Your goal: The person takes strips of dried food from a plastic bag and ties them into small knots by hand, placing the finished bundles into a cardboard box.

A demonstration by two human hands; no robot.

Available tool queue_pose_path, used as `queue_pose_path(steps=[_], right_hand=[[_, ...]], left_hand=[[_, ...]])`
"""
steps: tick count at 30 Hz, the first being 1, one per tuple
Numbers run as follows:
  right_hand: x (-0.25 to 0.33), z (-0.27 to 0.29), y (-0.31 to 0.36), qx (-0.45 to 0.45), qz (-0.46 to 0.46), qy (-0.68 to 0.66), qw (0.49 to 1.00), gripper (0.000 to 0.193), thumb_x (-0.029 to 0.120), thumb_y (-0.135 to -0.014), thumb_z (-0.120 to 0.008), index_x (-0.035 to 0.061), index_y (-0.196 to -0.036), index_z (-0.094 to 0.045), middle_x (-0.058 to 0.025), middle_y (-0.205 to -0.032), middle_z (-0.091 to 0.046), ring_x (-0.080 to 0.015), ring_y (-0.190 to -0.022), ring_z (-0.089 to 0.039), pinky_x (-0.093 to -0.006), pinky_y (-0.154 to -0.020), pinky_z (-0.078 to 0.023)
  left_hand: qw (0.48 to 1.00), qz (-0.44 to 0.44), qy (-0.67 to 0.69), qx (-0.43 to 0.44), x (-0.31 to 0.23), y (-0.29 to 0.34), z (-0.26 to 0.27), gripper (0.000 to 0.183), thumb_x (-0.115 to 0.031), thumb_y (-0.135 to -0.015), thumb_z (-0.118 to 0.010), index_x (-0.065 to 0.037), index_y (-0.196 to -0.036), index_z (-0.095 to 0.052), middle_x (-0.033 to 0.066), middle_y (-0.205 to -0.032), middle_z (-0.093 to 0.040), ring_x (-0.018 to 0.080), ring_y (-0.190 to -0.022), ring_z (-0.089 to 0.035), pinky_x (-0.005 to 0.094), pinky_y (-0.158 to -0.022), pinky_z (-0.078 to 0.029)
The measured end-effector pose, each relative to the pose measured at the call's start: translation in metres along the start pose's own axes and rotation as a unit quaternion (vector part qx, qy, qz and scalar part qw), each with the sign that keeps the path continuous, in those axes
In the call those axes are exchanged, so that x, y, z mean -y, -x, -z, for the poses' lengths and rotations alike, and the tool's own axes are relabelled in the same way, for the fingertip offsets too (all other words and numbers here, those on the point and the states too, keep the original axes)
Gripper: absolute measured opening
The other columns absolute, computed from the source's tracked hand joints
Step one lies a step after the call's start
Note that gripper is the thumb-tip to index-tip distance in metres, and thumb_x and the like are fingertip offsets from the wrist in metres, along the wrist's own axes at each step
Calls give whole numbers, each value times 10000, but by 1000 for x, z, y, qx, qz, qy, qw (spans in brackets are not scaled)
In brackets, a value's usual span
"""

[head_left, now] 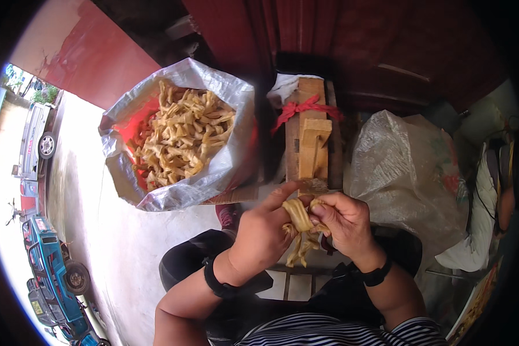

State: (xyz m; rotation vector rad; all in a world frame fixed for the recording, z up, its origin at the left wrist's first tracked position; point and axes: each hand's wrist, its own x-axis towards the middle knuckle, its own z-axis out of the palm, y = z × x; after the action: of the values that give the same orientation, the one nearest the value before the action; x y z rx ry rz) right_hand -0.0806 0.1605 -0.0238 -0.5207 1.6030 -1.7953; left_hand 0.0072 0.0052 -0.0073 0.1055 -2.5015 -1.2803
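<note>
In front of my lap, both hands hold a limp, yellowish strip (299, 215), whose exact kind I cannot tell. It bends over in a loop between my fingers, and its ragged ends dangle below. My left hand (263, 226) grips the loop's left side, the index finger stretched forward. My right hand (347, 224) pinches the other side between thumb and fingers. Just beyond the hands stands a wooden fixture (312, 138) with an upright block, tied with red cloth (305, 109). Far left, an open silvery sack (181, 199) holds many similar yellowish pieces (181, 135).
A crumpled translucent plastic bag (386, 153) lies right of the fixture. Farther right is a whitish bag or cloth (472, 230). Dark red doors (352, 40) rise behind. At the left, a blue vehicle (55, 277) and a light-coloured truck (34, 138) stand on pale concrete.
</note>
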Motion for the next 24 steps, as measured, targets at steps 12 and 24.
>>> queue_pose_path(steps=[12, 24], right_hand=[[2, 3, -2, 151, -128, 6, 980, 382, 344, -980, -470, 52, -747, -553, -23, -582, -517, -146, -478, -466, -278, -462, -358], [2, 10, -5, 164, -287, -212, 920, 389, 400, -947, -544, 38, -814, -600, 56, -597, -427, -23, -490, -306, -197, -444, -228]], left_hand=[[967, 99, 226, 61, -7, -9, 23, 76, -16, -844, -638, 46, -853, -680, 98, -1012, -623, 188, -878, -602, 263, -758, -476], [829, 326, 430, 147, -3, -13, 23, 181, -79, -818, -712, 4, -919, -587, 76, -657, -615, 82, -442, -484, 201, -424, -399]])
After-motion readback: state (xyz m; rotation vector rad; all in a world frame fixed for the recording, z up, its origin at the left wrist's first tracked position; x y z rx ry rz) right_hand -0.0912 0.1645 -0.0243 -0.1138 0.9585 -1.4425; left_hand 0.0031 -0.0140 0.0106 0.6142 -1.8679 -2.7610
